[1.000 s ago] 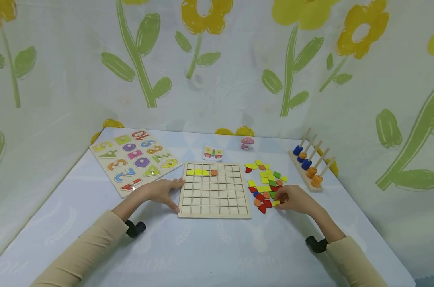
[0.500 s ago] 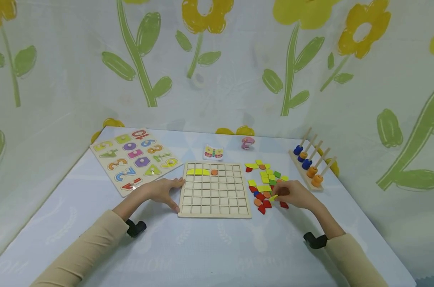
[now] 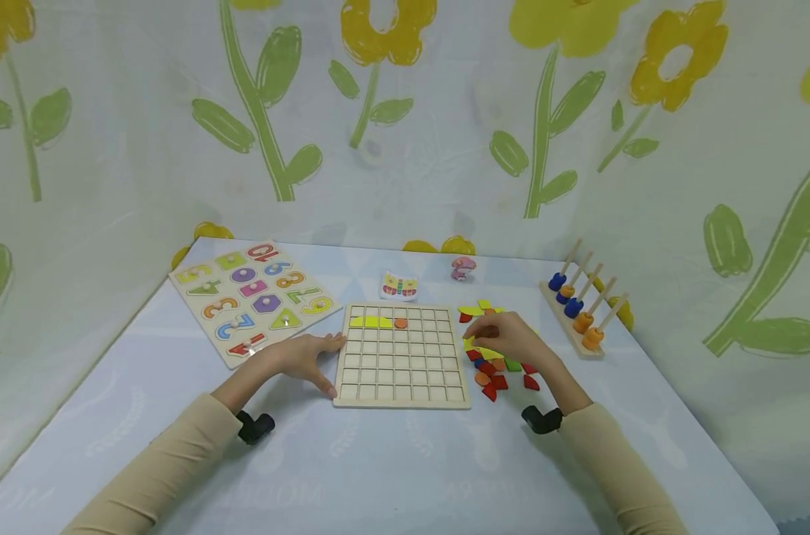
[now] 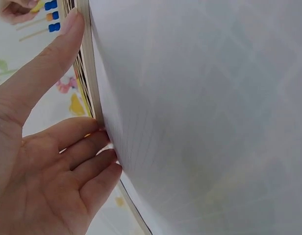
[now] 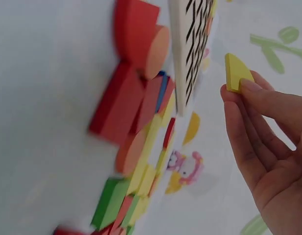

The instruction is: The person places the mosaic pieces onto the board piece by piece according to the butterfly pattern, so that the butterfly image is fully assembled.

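A wooden grid board point(image 3: 405, 365) lies in the middle of the table in the head view. Yellow pieces point(image 3: 371, 322) and an orange disc point(image 3: 401, 324) sit in one of its upper rows. Along the board's left edge rests my left hand point(image 3: 305, 358), thumb and fingers spread and touching the rim. My right hand point(image 3: 508, 336) hovers over the loose pieces, right of the board. Between thumb and fingers it pinches a yellow quarter-circle piece point(image 5: 237, 73), plain in the right wrist view. Beneath that hand, part of the pile is hidden; red pieces point(image 3: 500, 382) show in front.
A number puzzle board point(image 3: 244, 301) lies at the back left. Behind the grid board are a butterfly picture card point(image 3: 399, 287) and a small pink figure point(image 3: 463, 267). A peg stand with blue and orange beads point(image 3: 582, 319) stands at the right.
My right hand has lifted a yellow piece from the pile's near right side and moved left and away, toward the board. The left hand stays put on the board's edge.
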Demonstrator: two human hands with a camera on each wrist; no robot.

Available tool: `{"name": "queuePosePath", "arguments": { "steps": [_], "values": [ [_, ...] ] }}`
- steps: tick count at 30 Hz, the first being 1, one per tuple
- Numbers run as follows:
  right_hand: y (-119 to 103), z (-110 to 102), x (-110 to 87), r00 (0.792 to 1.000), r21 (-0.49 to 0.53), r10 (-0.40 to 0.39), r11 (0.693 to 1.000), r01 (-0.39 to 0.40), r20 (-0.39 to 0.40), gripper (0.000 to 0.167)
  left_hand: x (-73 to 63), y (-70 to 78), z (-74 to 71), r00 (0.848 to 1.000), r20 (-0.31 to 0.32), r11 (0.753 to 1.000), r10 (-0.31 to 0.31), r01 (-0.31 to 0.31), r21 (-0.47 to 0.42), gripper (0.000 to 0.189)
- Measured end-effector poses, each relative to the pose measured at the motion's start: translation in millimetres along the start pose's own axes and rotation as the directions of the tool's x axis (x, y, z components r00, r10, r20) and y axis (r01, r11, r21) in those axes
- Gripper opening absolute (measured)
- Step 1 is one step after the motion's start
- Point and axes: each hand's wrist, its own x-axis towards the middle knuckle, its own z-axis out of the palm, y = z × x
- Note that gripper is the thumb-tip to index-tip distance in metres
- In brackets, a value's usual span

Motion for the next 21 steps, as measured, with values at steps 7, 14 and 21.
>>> {"name": "queuePosePath", "arguments": {
  "steps": [7,14,21],
  "values": [
    [-12.9,9.4,33.8,1.000,0.048,-0.009,0.999,0.008,0.029,0.014,-1.5,1.1,-0.6,1.000,0.002,1.000,0.005,-0.005,-0.001,0.105],
    [-24.0,20.7,61.7,0.999,0.021,-0.027,0.999,0.026,0.039,0.013,-1.0,0.4,-1.1,1.000,0.003,0.999,0.026,-0.026,0.031,0.104],
    [-20.4,30.8,87.0,0.997,-0.024,0.059,0.998,-0.058,0.044,0.010,0.0,0.8,-0.5,1.000,0.001,1.000,0.019,-0.019,0.023,0.104]
  ]
}}
